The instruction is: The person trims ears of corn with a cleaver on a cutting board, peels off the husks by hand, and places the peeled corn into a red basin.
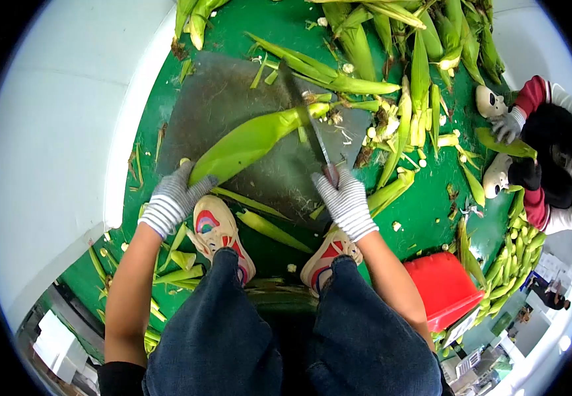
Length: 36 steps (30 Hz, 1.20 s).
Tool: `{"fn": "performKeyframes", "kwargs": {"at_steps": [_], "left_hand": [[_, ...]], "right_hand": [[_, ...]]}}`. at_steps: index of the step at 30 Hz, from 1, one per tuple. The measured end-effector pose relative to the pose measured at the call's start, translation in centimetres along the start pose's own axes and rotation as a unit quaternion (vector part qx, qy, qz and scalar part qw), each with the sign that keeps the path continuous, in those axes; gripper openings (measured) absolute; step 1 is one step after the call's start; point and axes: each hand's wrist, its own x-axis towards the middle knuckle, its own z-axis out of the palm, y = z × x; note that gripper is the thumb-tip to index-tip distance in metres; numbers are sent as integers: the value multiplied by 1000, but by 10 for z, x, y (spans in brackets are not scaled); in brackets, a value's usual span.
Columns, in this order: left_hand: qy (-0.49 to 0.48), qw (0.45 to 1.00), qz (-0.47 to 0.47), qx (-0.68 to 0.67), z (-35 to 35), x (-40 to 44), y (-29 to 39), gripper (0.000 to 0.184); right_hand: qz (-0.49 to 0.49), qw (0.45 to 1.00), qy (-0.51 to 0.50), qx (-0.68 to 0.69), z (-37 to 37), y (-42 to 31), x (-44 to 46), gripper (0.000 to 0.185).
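Note:
My left hand [172,198], in a grey-and-white striped glove, is closed round the tip end of a green ear of corn [243,146] in its husk. The ear lies slanted over a dark cutting board [210,86], its stalk end up to the right. My right hand [346,200], gloved alike, grips the handle of a long knife [312,125]. The blade, blurred by motion, crosses the ear near its stalk end; whether it has cut in, I cannot tell. Loose husk leaves and cut stalk pieces [391,125] lie at the board's right edge.
Unhusked corn [431,33] is heaped at the back. On the right a co-worker's gloved hand [509,125] holds another ear [505,144]. A red crate [443,290] stands right of my legs, beside a pile of corn [513,264]. Husk scraps litter the green floor [239,26].

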Motion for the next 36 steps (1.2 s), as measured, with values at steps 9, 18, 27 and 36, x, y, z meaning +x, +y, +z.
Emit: {"fn": "performKeyframes", "kwargs": {"at_steps": [9, 18, 27, 36], "left_hand": [[8, 1000, 11, 18, -2, 2, -2, 78], [-97, 788, -62, -604, 52, -2, -93, 57], [-164, 926, 192, 281, -111, 41, -4, 60], [122, 985, -39, 117, 18, 58, 90, 104]], "right_hand": [[100, 993, -43, 37, -9, -34, 21, 16], [31, 993, 61, 97, 29, 64, 11, 23], [107, 988, 59, 92, -44, 19, -16, 27], [71, 997, 4, -2, -12, 4, -25, 34]]}}
